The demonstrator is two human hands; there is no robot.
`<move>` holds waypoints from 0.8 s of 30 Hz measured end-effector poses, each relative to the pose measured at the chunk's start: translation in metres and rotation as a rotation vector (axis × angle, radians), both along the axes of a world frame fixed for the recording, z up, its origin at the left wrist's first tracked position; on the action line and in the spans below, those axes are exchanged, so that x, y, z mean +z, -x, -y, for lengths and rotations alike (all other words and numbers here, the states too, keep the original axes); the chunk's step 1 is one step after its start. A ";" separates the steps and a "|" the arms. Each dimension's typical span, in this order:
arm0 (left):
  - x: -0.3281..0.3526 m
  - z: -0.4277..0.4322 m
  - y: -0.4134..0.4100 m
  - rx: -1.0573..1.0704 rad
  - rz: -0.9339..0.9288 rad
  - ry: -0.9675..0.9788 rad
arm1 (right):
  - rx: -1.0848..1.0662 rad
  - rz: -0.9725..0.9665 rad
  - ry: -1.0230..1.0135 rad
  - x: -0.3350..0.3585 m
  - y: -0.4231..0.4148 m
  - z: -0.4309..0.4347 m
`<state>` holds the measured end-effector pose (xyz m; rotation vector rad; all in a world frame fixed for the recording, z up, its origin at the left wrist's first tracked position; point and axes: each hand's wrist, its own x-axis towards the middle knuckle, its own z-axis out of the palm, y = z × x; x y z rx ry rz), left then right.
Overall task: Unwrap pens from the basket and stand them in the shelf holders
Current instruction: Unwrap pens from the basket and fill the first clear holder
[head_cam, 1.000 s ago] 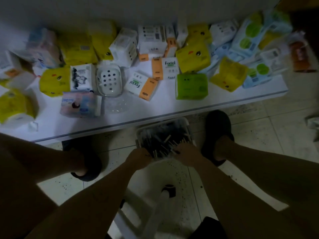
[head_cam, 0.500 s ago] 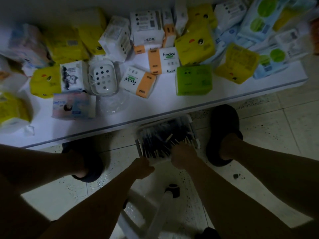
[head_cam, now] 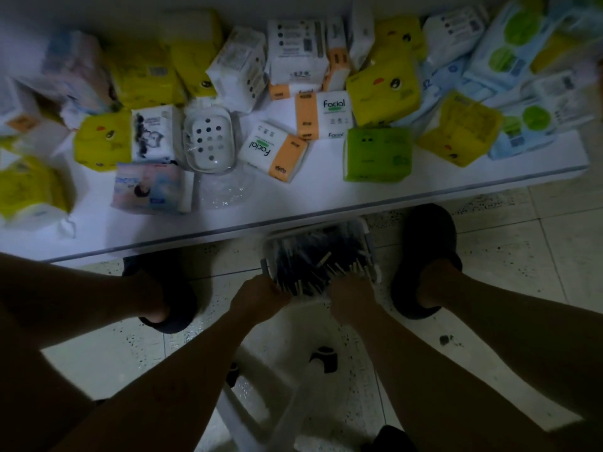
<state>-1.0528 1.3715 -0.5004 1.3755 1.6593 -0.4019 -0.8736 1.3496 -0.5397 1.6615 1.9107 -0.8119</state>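
Head: basket (pens inside) against both hands

Dim all over — the white tabletop takes what light there is. Forearms and legs are near-black silhouettes, with hard shadows across the pale floor. Pens in the basket are murk. Packets at the tabletop's far-left corner smear with blur — and its front edge bows, wide-angle.

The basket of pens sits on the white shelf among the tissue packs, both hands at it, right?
No. The head view shows the basket on the floor below the shelf, not on it; the left hand and right hand are at it.
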 end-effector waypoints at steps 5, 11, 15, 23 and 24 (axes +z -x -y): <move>0.013 -0.003 0.014 0.187 -0.016 -0.012 | -0.193 -0.061 0.045 0.024 0.009 -0.013; 0.060 -0.001 0.028 0.287 0.103 0.183 | -0.513 -0.282 0.025 0.057 0.006 -0.023; 0.107 -0.010 0.048 0.310 0.244 0.175 | -0.709 -0.430 0.114 0.102 0.004 -0.023; 0.178 -0.024 0.058 0.303 0.455 -0.032 | -0.913 -0.783 0.017 0.191 0.016 -0.025; 0.186 -0.027 0.058 0.318 0.485 -0.071 | -0.915 -0.822 -0.035 0.203 0.019 -0.026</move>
